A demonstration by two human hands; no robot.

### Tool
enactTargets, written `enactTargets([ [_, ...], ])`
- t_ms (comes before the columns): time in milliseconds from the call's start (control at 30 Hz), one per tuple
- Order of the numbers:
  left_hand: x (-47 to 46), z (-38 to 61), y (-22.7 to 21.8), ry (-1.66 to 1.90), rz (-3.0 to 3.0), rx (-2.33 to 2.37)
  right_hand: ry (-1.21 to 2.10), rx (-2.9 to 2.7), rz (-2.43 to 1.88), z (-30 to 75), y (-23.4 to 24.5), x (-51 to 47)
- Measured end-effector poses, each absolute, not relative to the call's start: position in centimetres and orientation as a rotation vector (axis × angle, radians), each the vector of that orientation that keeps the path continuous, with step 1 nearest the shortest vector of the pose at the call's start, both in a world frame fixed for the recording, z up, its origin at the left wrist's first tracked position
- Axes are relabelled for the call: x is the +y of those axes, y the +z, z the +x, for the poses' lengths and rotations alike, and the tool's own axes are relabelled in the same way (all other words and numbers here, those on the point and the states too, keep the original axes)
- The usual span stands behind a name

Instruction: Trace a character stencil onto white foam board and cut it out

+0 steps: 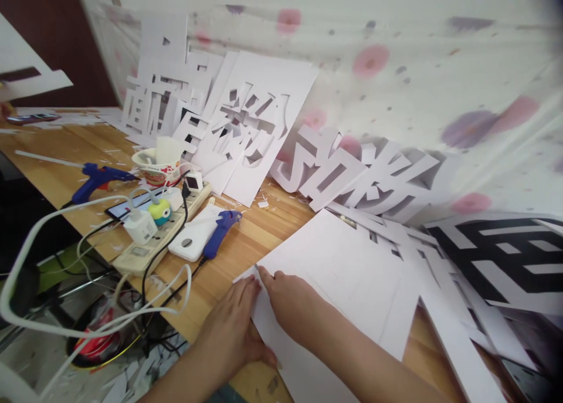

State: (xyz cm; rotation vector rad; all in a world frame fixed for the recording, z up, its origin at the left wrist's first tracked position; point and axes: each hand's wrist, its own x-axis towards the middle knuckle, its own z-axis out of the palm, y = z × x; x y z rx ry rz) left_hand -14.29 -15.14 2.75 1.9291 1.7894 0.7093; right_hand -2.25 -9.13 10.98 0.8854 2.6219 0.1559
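A large white foam board sheet (334, 268) lies on the wooden table, with faint lines on its surface. My left hand (235, 315) rests along the sheet's left edge, fingers stretched out and thumb spread apart. Near the sheet's far left corner, my right hand (285, 300) is closed with its index finger pointing forward. From under that fingertip shows the thin grey tip of what looks like a craft knife (257, 267); the rest of it is hidden in the hand. The two hands are close together.
A power strip (138, 256) with plugs and looping cables stands left, beside a white power bank (190, 241). Blue glue guns (220, 236) (99, 180) and a paper bowl (157, 167) are nearby. Cut-out white characters (352, 168) lean against the wall. Another person's hand (5, 108) shows far left.
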Motion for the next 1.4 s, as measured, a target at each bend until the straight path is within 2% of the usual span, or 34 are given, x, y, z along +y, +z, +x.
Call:
enactTargets([
  [333,-15.3,-14.2,2.0,0.691,1.851,1.814,0.279,2.711,0.861,0.7,7.7,-10.1],
  [567,-15.2,-14.2,1.2,0.787,1.896,1.807,0.313,2.755,0.872,2.4,7.0,-10.9],
  [800,-15.2,-14.3,2.4,0.67,1.9,1.795,0.314,2.778,0.892,3.9,6.7,-12.1],
  [1233,-15.3,-14.2,2.7,0.731,1.936,1.794,0.195,2.709,1.015,5.8,7.6,-14.3],
  [1400,-15.2,-14.2,2.5,0.734,1.956,1.811,-0.051,2.513,1.067,5.4,9.7,-14.7],
])
